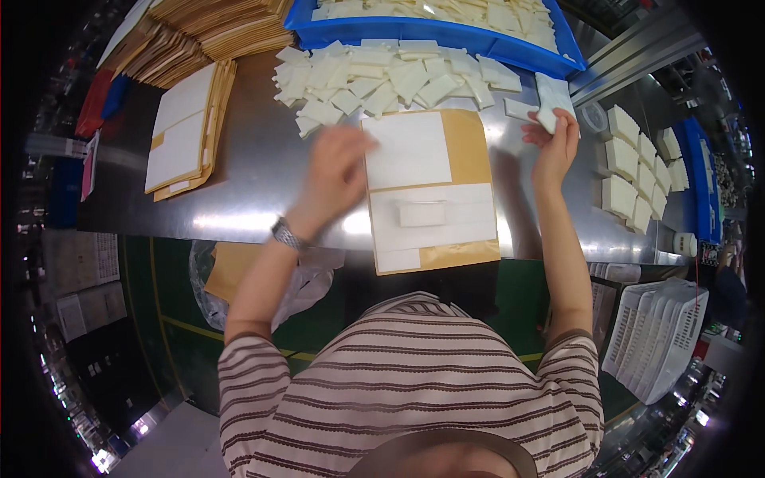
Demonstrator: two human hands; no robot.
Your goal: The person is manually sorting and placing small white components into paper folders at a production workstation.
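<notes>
A brown kraft envelope [470,151] with white labels lies flat before me, its near end at the table's front edge. On its lower label rests a small white rectangular piece [421,214]. My left hand [339,171], smeared by motion, is over the envelope's left edge; its fingers do not show clearly. At the right, my right hand [555,151] has its fingers closed on the lower end of a folded white cloth [551,89]. A flat white piece [519,108] lies just left of that cloth. Beyond the envelope spreads a loose heap of flat white pieces [382,76].
A blue tray [382,30] of white pieces stands at the back. Stacked kraft envelopes [187,127] lie at the left, with more behind. Rows of white blocks [633,167] sit at the right, near a metal post [629,52]. White plastic baskets [653,338] stand below the table.
</notes>
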